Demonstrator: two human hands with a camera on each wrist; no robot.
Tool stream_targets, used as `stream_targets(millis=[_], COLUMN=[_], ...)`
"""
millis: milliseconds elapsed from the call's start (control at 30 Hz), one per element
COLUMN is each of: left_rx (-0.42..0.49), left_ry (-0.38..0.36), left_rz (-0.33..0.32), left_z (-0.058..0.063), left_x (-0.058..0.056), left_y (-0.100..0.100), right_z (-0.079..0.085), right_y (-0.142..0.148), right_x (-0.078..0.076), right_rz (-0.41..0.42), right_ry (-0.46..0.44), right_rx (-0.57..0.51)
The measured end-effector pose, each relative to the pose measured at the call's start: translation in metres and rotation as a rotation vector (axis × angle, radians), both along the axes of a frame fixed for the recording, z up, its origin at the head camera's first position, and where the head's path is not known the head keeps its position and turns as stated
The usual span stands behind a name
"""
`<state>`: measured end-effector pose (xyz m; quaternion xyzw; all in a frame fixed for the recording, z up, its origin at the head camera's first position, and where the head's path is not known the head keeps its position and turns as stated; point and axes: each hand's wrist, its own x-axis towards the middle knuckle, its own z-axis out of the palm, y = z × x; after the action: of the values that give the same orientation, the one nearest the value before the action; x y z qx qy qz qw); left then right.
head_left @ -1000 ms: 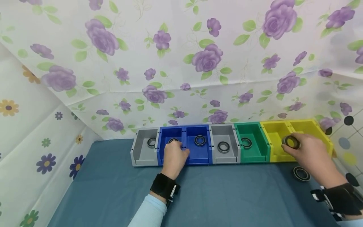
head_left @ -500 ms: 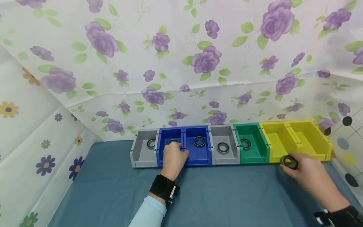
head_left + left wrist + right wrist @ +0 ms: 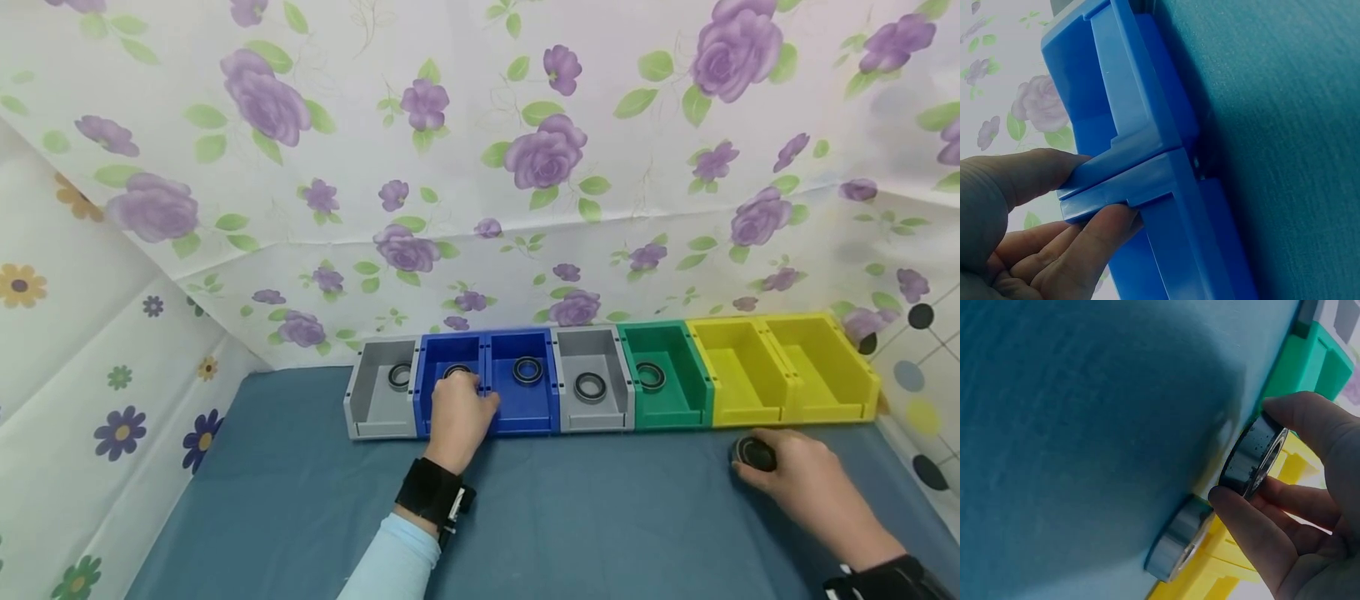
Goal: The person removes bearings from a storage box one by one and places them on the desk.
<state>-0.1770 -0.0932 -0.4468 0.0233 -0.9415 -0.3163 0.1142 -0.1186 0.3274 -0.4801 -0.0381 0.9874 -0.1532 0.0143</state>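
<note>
My left hand (image 3: pixel 457 417) pinches the adjoining walls of two blue bins (image 3: pixel 1116 178), thumb in one bin and fingers in the other. A bearing (image 3: pixel 447 369) in the left blue bin is partly hidden behind that hand. The right hand (image 3: pixel 806 479) holds another bearing (image 3: pixel 1252 453) by its rim between thumb and fingertips, low over the cloth in front of the yellow bins (image 3: pixel 828 367). In the right wrist view, one more bearing (image 3: pixel 1175 544) rests on the cloth beside the held one; the right hand hides it in the head view.
Single bearings lie in the left grey bin (image 3: pixel 375 408), the right blue bin (image 3: pixel 521 412), the other grey bin (image 3: pixel 588 350) and the green bin (image 3: pixel 678 400). The bins form one row at the back of the blue cloth (image 3: pixel 585 517), against a flowered sheet (image 3: pixel 450 183).
The right hand has brought its bearing from over the left yellow bin forward and down toward the cloth, now covering the loose bearing there in the head view. The left hand has stayed put.
</note>
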Motion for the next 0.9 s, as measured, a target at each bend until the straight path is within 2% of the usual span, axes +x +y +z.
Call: stream_targets(millis=[367, 900], left_rx=[0.003, 0.009], left_ry=[0.012, 0.006], left_rz=[-0.004, -0.002], left_z=[-0.001, -0.001], left_x=[0.000, 0.000], left_y=[0.000, 0.000], right_z=[-0.011, -0.009], right_y=[-0.004, -0.008], right_x=[-0.001, -0.003], right_rz=[0.016, 0.031], right_ry=[-0.013, -0.040], right_rx=[0.016, 0.081])
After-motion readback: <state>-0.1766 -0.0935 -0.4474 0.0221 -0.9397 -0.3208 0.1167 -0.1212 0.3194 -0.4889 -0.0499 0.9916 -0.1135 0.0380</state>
